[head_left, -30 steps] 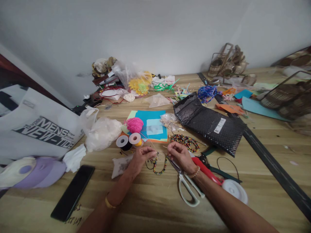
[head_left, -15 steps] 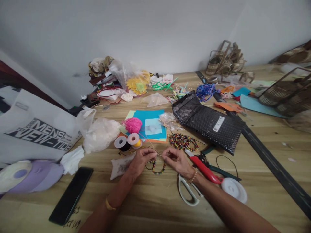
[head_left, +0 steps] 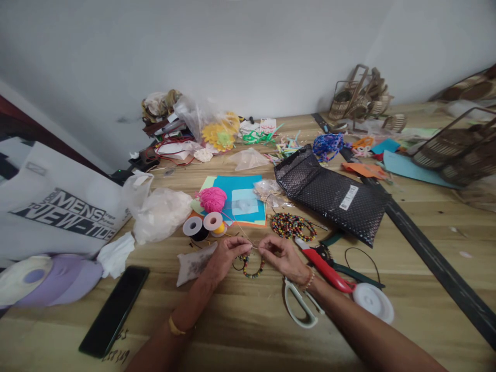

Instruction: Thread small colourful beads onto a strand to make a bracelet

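Both hands meet over the middle of the wooden table (head_left: 248, 330), low and close to me. My left hand (head_left: 228, 254) and my right hand (head_left: 281, 254) each pinch one end of the beaded strand (head_left: 252, 268). The fingers are closed tight on the thread, and the colored beads hang between them in a small loop that seems to touch the wood. I judge I hold the ends close together like this so the beads cannot slide off.

Near my right wrist lie the white-handled scissors (head_left: 300, 307) and the red-handled pliers (head_left: 323, 268), easy to reach. A pile of beads (head_left: 291, 226) rests just behind my right hand, and two thread spools (head_left: 203, 225) behind my left.

The thread itself is too thin to see well, so I cannot tell if a knot is there. My right arm covers the scissor blades.
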Action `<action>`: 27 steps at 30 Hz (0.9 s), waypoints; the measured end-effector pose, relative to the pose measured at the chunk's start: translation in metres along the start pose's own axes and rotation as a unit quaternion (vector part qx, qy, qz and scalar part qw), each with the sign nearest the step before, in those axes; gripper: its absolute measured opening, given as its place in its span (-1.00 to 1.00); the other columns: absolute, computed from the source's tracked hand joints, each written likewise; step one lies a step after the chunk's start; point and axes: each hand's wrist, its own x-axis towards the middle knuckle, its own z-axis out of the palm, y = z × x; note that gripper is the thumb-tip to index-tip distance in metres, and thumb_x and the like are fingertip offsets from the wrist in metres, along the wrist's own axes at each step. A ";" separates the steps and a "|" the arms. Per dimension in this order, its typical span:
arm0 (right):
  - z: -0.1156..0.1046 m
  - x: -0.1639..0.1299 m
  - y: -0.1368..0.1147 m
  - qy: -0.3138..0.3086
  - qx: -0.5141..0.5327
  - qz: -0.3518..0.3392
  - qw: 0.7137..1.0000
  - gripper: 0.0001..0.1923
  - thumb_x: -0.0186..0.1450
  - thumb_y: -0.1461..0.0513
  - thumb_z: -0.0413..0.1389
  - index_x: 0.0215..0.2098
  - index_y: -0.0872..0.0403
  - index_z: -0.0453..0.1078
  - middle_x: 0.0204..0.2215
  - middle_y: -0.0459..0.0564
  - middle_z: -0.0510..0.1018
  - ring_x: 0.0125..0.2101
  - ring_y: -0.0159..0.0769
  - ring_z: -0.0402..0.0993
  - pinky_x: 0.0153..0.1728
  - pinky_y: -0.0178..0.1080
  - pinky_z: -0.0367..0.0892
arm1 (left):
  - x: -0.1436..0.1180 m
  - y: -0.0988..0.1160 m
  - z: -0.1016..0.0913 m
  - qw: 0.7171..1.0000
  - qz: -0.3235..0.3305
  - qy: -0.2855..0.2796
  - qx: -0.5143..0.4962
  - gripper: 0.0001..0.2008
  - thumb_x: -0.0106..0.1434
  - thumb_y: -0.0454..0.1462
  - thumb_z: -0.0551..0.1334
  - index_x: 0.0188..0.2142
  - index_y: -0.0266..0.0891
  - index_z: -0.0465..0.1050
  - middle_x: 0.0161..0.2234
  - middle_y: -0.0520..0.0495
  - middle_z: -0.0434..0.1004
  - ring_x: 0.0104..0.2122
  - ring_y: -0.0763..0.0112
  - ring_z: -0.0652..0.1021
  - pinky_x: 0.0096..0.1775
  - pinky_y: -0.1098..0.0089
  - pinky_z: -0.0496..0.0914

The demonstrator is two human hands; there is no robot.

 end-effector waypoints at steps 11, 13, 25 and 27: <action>-0.001 0.000 0.000 -0.010 -0.004 0.005 1.000 -0.71 0.25 0.03 0.15 -0.42 0.08 0.40 -0.54 -0.08 0.41 -0.52 -0.37 0.29 -0.49 -0.33 0.23 | -0.002 0.006 0.005 0.999 -0.020 -0.021 -0.028 -0.74 -0.12 -0.18 0.48 -0.47 -0.29 0.57 -0.56 0.02 0.53 -0.51 0.45 0.47 -0.33 0.39 0.34; -0.001 0.000 0.001 -0.017 -0.005 0.004 1.000 -0.72 0.26 0.03 0.14 -0.41 0.08 0.40 -0.54 -0.09 0.42 -0.52 -0.37 0.29 -0.49 -0.33 0.24 | -0.002 0.007 0.006 0.999 -0.018 -0.033 -0.030 -0.74 -0.12 -0.17 0.48 -0.49 -0.29 0.56 -0.56 0.02 0.54 -0.51 0.45 0.47 -0.32 0.40 0.34; -0.001 0.002 0.006 0.029 0.044 0.021 0.998 -0.69 0.24 0.01 0.18 -0.27 0.09 0.42 -0.43 -0.06 0.49 -0.42 -0.34 0.38 -0.38 -0.31 0.29 | -0.008 0.017 0.009 0.990 0.108 0.004 0.095 -0.87 0.09 -0.23 0.35 -0.48 -0.26 0.54 -0.48 0.00 0.52 -0.40 0.40 0.47 -0.27 0.39 0.34; -0.003 0.004 0.006 0.058 0.079 0.025 0.995 -0.69 0.22 0.02 0.20 -0.25 0.09 0.43 -0.41 -0.05 0.50 -0.42 -0.34 0.39 -0.36 -0.30 0.30 | -0.008 0.025 0.010 0.977 0.168 0.000 0.128 -0.87 0.13 -0.24 0.33 -0.48 -0.26 0.53 -0.47 -0.02 0.50 -0.39 0.38 0.46 -0.29 0.39 0.35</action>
